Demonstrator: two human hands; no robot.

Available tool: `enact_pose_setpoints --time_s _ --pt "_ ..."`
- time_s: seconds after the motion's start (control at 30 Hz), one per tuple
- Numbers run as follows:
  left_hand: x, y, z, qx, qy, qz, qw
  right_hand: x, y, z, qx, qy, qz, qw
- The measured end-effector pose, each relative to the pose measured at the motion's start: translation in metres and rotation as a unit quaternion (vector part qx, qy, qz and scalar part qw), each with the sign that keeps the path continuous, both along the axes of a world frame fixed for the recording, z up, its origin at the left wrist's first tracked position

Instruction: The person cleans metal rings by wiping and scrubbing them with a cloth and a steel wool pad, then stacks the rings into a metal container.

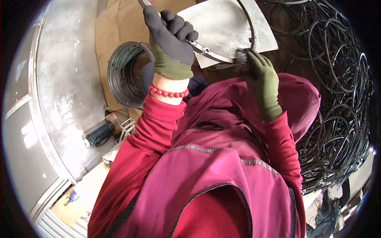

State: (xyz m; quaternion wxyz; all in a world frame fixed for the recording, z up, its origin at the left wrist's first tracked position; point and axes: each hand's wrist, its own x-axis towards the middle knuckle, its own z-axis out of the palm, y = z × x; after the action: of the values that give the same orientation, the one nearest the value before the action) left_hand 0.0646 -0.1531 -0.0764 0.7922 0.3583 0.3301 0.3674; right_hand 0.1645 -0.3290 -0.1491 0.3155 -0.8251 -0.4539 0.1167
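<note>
At the top of the view, left of centre, the left hand point(171, 36), in a dark grey glove with an olive cuff, has its fingers curled round a metal ring point(219, 56). To its right and somewhat lower, the right hand point(260, 70), similarly gloved, is folded about a dark, bristly brush point(240, 58); motion blur hides the exact grip. Ring position: in front of the person, raised above the lap, its bright stretch slanting rightward and down from the left hand to the brush, with a bolted lug between. A dark stretch bends upward beyond the right hand, probably the same hoop. Key relation: the bristles appear to meet the rim just left of the right hand, which is the nearer of the two to that contact; the left hand sits further along the arc. Brush axis unclear. Behind the ring, a pale sheet point(222, 25). Further left, a coiled stack of grey rings point(118, 76) beside cardboard point(115, 25). Far right, a tangled heap of dark rings point(335, 148). Nearer the body, a magenta apron point(206, 170).
</note>
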Motion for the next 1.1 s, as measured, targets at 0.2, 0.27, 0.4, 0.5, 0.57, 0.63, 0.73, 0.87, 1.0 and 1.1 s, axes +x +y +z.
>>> enact_pose_setpoints --time_s 0.2,0.27,0.4,0.5,0.57,0.63,0.73,0.87,1.0,1.1 --pt "0.003 0.000 0.006 -0.033 -0.003 0.021 0.999 -0.006 0.002 0.017 0.120 -0.026 0.084 0.989" --pt "0.004 -0.001 0.007 -0.010 0.039 0.044 0.998 0.002 0.000 0.016 -0.031 -0.002 0.003 1.000" --pt "0.011 -0.008 0.005 0.043 0.013 0.004 0.999 0.001 -0.004 0.008 0.006 -0.036 0.032 0.999" --pt "0.012 -0.006 0.009 0.003 0.014 0.012 1.000 -0.005 -0.003 0.010 0.144 -0.036 0.108 0.983" --pt "0.012 -0.008 0.012 -0.009 0.016 0.007 1.000 -0.004 -0.004 0.006 0.091 0.009 0.041 0.995" --pt "0.013 -0.012 0.011 0.023 0.036 0.011 0.999 -0.002 -0.006 0.003 -0.032 0.018 -0.022 0.999" --pt "0.015 -0.016 0.010 0.029 0.024 -0.016 0.999 0.001 -0.007 0.002 -0.010 0.023 -0.037 0.999" --pt "0.013 -0.006 0.011 0.002 0.015 0.006 1.000 -0.008 -0.002 0.015 0.125 -0.018 0.057 0.990" --pt "0.008 -0.001 0.011 -0.013 0.036 0.010 0.999 0.002 -0.007 0.004 -0.025 -0.004 -0.029 0.999" --pt "0.009 -0.001 0.007 0.006 0.018 0.012 1.000 -0.003 -0.006 0.007 0.029 -0.021 -0.011 0.999"
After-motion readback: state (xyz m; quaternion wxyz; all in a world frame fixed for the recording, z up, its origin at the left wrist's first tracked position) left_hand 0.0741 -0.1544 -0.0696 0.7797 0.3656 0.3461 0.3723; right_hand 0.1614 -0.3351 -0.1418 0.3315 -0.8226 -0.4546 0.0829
